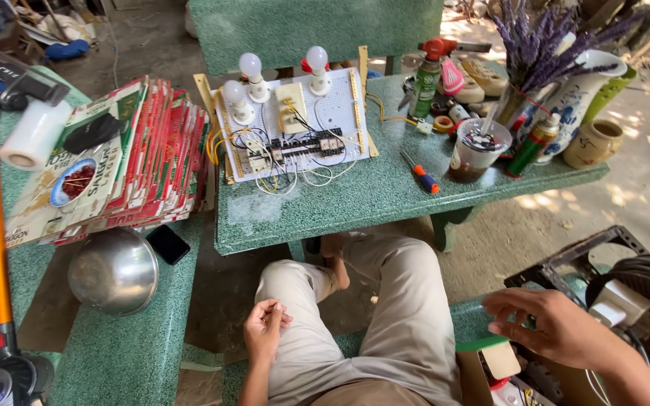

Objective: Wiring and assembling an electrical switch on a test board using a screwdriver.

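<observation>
Seated person's left hand [265,325] rests loosely curled and empty on the thigh while the right hand [558,327], fingers spread and empty, hovers over an open cardboard box [483,368].

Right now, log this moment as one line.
left hand: empty, on thigh | right hand: empty, over open box | wiring board: on table, untouched | screwdriver: on table

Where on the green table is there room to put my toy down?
The front strip of the green table is bare, between the wiring board and the near edge, left of the screwdriver. The right end is crowded: plastic cup, spray cans, tape, flower vase.
</observation>
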